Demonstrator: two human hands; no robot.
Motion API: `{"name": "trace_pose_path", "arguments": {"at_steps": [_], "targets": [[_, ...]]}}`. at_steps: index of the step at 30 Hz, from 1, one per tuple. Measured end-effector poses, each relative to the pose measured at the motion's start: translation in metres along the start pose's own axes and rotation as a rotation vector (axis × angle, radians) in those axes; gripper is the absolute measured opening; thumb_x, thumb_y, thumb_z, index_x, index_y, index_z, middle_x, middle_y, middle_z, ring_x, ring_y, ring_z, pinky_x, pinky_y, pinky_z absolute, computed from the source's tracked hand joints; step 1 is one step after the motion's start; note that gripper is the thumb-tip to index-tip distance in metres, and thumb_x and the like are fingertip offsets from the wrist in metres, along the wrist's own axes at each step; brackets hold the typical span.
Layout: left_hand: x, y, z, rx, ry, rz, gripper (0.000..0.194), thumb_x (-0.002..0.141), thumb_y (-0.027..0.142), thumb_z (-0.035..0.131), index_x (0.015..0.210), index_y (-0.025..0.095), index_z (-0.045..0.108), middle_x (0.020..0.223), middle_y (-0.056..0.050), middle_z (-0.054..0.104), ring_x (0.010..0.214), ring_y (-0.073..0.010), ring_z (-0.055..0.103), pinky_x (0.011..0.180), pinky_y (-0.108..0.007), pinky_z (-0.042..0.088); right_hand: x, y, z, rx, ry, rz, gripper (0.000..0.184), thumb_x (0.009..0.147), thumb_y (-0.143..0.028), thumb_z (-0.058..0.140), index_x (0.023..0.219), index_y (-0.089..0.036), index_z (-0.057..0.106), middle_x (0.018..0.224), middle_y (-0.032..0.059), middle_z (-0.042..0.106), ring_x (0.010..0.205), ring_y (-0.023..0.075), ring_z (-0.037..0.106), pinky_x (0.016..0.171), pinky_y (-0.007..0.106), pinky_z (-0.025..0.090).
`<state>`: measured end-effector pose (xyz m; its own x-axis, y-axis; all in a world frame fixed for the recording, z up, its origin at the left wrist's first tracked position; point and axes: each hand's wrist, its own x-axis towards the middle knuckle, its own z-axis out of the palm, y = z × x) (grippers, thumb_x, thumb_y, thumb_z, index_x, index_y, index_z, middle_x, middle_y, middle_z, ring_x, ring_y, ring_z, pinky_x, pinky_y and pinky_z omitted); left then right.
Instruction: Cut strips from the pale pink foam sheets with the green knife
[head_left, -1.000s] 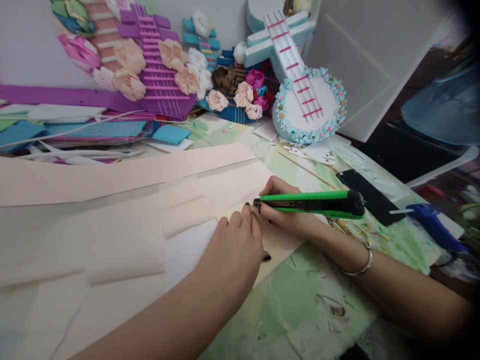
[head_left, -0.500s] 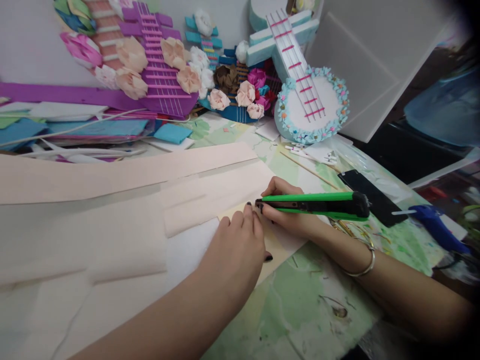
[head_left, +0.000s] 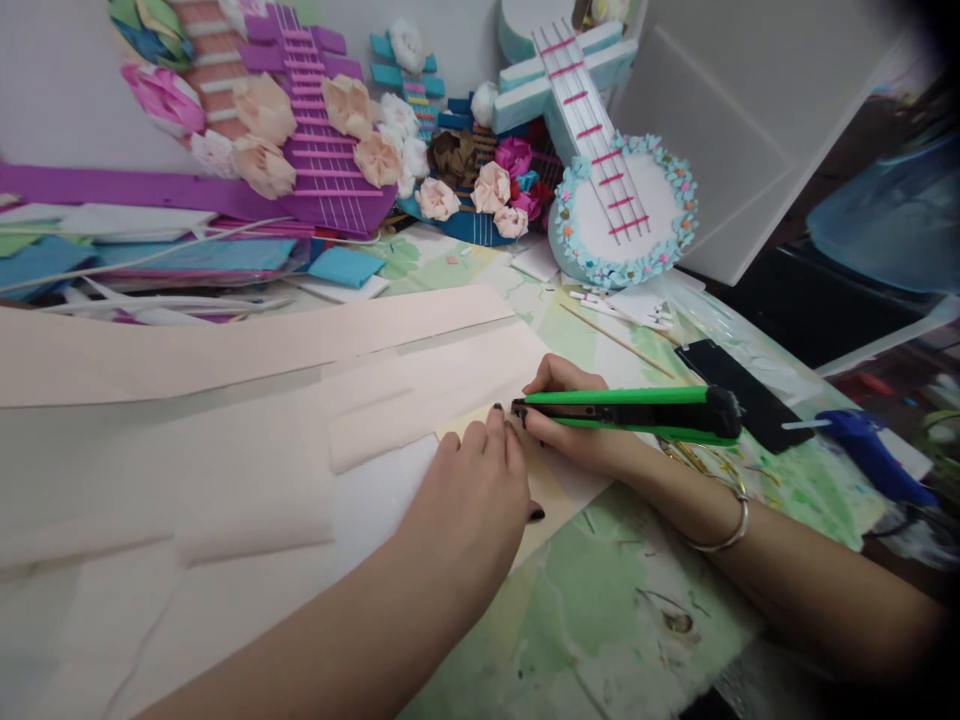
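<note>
My right hand (head_left: 574,420) grips a green and black utility knife (head_left: 645,410) near its front end, with the tip down at the pale sheets. Close to that tip, my left hand (head_left: 480,490) lies on the paper, fingers laid down and thumb partly hidden beneath. Under both hands are a cream sheet (head_left: 551,490) and a white sheet (head_left: 375,510). Pale peach card (head_left: 450,365) spreads across the left, with a long curved strip (head_left: 247,350) along its far side. Whether the blade is touching the sheet I cannot tell.
Behind the sheets stand a purple decorated instrument model (head_left: 322,190) and a light blue one (head_left: 615,210). Folded coloured paper (head_left: 187,260) is stacked at left. To the right lie a black phone-like slab (head_left: 739,395), a blue glue gun (head_left: 877,455) and a thin stick (head_left: 615,338).
Almost nothing differs. The knife and my right hand have shifted very slightly right, while my left hand stays in place on the paper.
</note>
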<state>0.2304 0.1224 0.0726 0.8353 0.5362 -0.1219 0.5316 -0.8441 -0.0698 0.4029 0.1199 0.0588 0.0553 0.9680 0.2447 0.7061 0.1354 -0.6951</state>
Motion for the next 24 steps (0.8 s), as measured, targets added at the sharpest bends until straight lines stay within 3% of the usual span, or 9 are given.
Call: {"name": "trace_pose_path", "arguments": {"at_steps": [24], "targets": [[-0.0001, 0.0003, 0.0026, 0.015, 0.035, -0.001, 0.064, 0.094, 0.041, 0.051, 0.14, -0.002, 0.041, 0.146, -0.029, 0.036, 0.112, -0.0352, 0.055, 0.083, -0.044, 0.048, -0.0003, -0.0036, -0.0042, -0.011, 0.0, -0.008, 0.013, 0.07, -0.023, 0.059, 0.074, -0.021, 0.047, 0.064, -0.0048, 0.054, 0.056, 0.0103, 0.045, 0.055, 0.025, 0.033]]}}
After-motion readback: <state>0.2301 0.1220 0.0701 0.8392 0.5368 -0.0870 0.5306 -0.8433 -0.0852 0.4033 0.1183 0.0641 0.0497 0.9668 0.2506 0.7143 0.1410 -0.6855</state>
